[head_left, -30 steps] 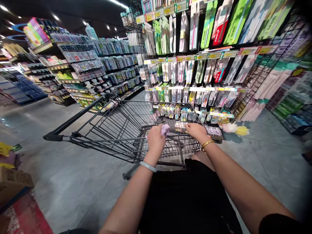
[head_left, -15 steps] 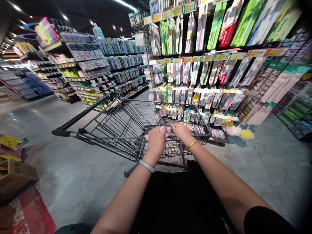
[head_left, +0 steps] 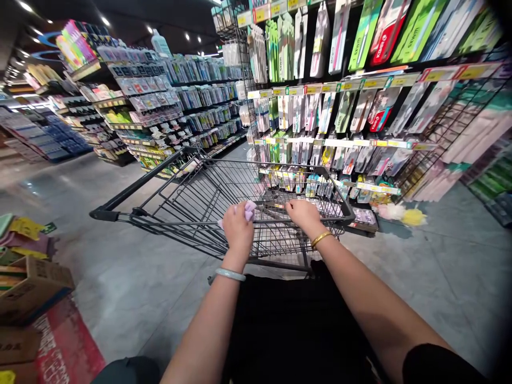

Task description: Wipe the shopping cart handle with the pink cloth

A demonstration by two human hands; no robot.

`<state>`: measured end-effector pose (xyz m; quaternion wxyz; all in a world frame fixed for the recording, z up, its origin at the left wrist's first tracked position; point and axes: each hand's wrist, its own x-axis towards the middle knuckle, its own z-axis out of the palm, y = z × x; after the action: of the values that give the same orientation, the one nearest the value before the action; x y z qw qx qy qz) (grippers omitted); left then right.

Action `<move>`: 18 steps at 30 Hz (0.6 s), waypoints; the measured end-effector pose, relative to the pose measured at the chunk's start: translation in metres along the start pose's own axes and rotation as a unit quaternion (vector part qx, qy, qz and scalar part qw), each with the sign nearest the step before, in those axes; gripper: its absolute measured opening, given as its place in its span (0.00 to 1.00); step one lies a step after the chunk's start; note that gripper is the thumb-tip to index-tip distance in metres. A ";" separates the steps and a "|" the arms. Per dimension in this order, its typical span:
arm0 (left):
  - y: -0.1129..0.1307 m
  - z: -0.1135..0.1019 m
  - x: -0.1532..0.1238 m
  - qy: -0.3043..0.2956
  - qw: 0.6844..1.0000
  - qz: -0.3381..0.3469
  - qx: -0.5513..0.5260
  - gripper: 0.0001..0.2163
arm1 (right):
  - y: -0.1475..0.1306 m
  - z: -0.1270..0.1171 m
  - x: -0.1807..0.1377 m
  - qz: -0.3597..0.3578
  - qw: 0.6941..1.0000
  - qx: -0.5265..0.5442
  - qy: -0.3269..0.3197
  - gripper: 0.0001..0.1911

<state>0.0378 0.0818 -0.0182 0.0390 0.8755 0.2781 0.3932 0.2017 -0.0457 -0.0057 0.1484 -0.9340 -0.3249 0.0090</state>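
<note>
My left hand, with a pale bangle at its wrist, is closed around a crumpled lilac cloth. The cloth pokes out past the fingers on the right, with a paler bit showing at the left. A little to the right, my right hand is curled closed, a gold bracelet on that wrist. What it holds, if anything, is hidden by the fingers. Both hands are over the near side of a black wire shopping cart, which stands sideways in front of me. Whether either hand rests on its rail I cannot tell.
A rack of packaged brushes or combs rises just beyond the cart. Further shelves of packaged goods stand at the left. Cardboard boxes sit on a red mat at lower left. Fluffy puffs are low on the right.
My hands have moved apart: the left has shifted left with the lilac cloth, the right slightly right. More of the cloth shows. The view has shifted slightly, and the rack appears higher and further right.
</note>
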 end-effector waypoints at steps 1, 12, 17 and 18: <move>0.002 0.000 -0.003 -0.006 1.000 0.021 0.000 0.15 | -0.001 0.000 0.000 0.002 1.000 -0.003 -0.001 0.25; -0.036 -0.021 -0.003 -0.006 1.000 -0.025 0.004 0.17 | 0.004 0.003 0.003 0.002 0.999 -0.044 -0.027 0.26; -0.015 -0.009 -0.019 -0.042 0.998 0.048 0.006 0.19 | -0.049 0.010 0.005 -0.093 0.995 0.012 -0.036 0.28; -0.014 -0.008 -0.020 -0.044 0.997 0.063 0.010 0.19 | -0.061 0.012 0.005 -0.116 0.992 0.029 -0.040 0.29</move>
<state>0.0153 0.0822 -0.0303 0.0175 0.9081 0.2247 0.3530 0.1671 0.0064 0.0001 0.1626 -0.8843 -0.4359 0.0382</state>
